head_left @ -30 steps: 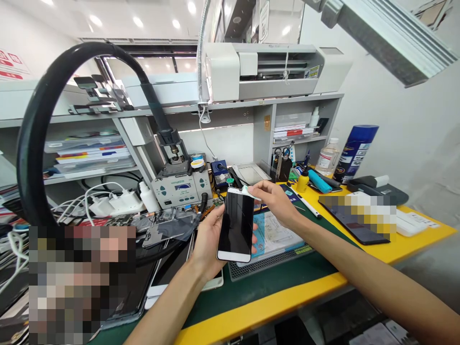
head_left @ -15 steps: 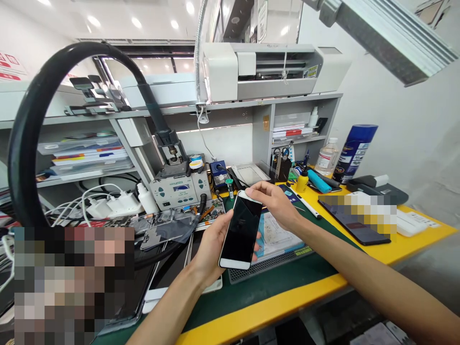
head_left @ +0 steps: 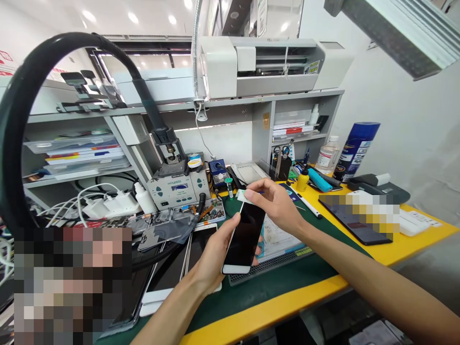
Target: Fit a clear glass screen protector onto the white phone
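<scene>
A white-framed phone (head_left: 244,237) with a dark screen is tilted up above the green mat (head_left: 283,282). My left hand (head_left: 215,244) wraps round it from the left, with the thumb on its edge and fingertips showing at the right side. At the phone's top end, my right hand (head_left: 275,201) pinches a small whitish piece (head_left: 243,195) between thumb and fingers; whether it is a film or a tab is hard to tell. Behind the phone lies a pale, stained pad (head_left: 278,237) with a blue edge.
A grey soldering station (head_left: 178,191) stands behind, with a parts tray (head_left: 213,211) before it. More phones (head_left: 204,239) lie left of my left hand. On the right are a dark tablet (head_left: 348,220), a yellow bottle (head_left: 302,181) and a blue can (head_left: 355,151).
The phone has shifted slightly down and right with my left hand. A whitish piece now stands out at its top under my right fingers, where the phone's top edge showed before.
</scene>
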`<state>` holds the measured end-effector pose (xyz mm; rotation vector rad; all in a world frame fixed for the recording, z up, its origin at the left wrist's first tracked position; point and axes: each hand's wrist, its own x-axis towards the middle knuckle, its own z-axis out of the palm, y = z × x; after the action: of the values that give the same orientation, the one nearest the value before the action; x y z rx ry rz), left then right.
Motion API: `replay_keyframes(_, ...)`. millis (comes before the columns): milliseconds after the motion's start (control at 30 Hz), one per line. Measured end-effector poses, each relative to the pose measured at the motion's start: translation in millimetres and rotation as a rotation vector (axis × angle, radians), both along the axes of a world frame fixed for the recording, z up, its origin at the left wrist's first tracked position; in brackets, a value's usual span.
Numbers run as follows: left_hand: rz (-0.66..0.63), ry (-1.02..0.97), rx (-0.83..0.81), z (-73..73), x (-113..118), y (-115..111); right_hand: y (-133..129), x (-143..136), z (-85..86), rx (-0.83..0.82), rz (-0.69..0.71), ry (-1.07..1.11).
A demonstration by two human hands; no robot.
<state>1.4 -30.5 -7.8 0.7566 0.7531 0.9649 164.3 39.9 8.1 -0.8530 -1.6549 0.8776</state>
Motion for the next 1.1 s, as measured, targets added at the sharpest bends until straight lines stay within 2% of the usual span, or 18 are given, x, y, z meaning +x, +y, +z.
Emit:
replay_keyframes(133,0.020,0.024,-0.007,-4.4,0.3,0.3,-0.3,-0.3,-4.3,0.089,-0.088,-0.067)
replay_keyframes(300,0.043,0.039,0.015,-9.7,0.0,1.0,-1.0,-1.6,-11.7,0.152,-0.117,-0.136)
replay_keyframes(433,0.073,-0.028,0.047,-7.8,0.7,0.1,-6.8,-4.0,-13.3,0.145,-0.117,-0.185)
replay_keyframes(600,0.118,-0.064,-0.008,-3.8,1.4,-0.6,-14.6,-8.6,-14.8,0.163,-0.132,-0.281)
replay_keyframes(800,0.224,-0.118,-0.030,0.3,3.6,-0.7,-20.8,-16.4,-20.3,0.235,-0.128,-0.345)
replay_keyframes(967,0.300,-0.246,0.008,-1.4,4.6,3.0,-25.5,-20.8,-24.6,0.315,-0.118,-0.403)
replay_keyframes(1100,0.333,-0.328,-0.030,2.5,5.1,4.0,-28.0,-23.5,-29.1,0.344,-0.122,-0.458)
